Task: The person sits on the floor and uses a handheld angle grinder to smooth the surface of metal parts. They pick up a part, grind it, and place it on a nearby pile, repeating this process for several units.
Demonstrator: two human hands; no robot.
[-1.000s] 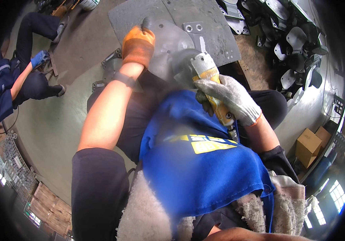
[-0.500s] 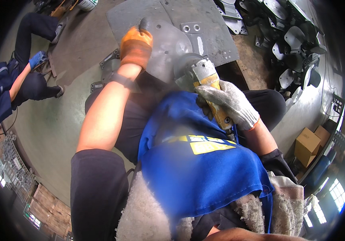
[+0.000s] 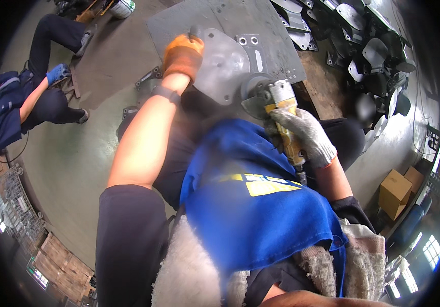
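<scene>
A flat grey metal plate (image 3: 228,65) with rounded edges and small holes lies tilted in front of me. My left hand (image 3: 183,59), in an orange glove with a dark fingertip, is closed at the plate's left edge; its fingers are partly hidden. In a whitish knit glove, my right hand (image 3: 304,134) wraps around the yellow body of an angle grinder (image 3: 284,105). The grinder's round disc and guard sit close to the plate's lower right edge; whether they touch it I cannot tell. Beyond lies a bracket (image 3: 253,53) with two holes.
The plate and bracket are by a large dark metal sheet (image 3: 179,23). Many similar metal parts (image 3: 376,53) are piled at the right. Another person (image 3: 51,75) with a blue glove crouches at the left. Cardboard boxes (image 3: 394,194) stand at the lower right.
The view has shifted slightly, so most things appear farther right. The grinder has moved a little away from the plate, right and toward me. My left hand keeps its place on the plate.
</scene>
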